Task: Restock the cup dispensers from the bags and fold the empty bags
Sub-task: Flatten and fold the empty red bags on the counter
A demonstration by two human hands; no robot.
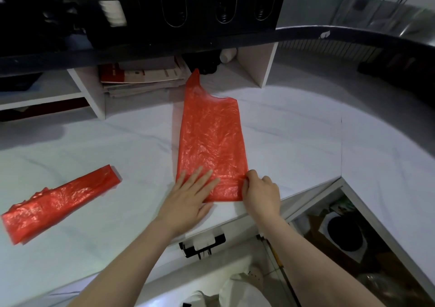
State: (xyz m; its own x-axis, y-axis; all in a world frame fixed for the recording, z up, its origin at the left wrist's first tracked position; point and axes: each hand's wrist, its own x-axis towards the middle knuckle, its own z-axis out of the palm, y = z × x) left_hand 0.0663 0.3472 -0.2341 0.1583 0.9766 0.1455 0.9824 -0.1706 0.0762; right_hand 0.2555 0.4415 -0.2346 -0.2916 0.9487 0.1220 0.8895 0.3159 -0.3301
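**Both hands working the near end of an empty red bag**

The left hand (188, 196) is lying flat with straight, spread fingers, pressing down on the near left corner of the flat red bag (211, 139). The right hand (260, 193) is pinching the bag's near right edge, its fingers curled around the plastic. Both hands are meeting the bag at the end closest to the person.

From there the bag is stretching directly away from the hands across the pale tabletop (299, 139). Its long axis is running near to far, and its torn far end is pointing towards a stack of papers (141, 78) under the shelf. A fold would probably be carrying the near end forward along that axis, and the right hand, already gripping an edge, seems better placed to lift it. The left appears to be acting as an anchor.

The bag is looking thin, translucent, crinkled and glossy, lying smoothed out with nothing visible inside. A second red bag (61, 201), already folded into a narrow strip, is resting well apart to the left. The black cup dispenser (188, 5) is standing on the raised counter beyond.
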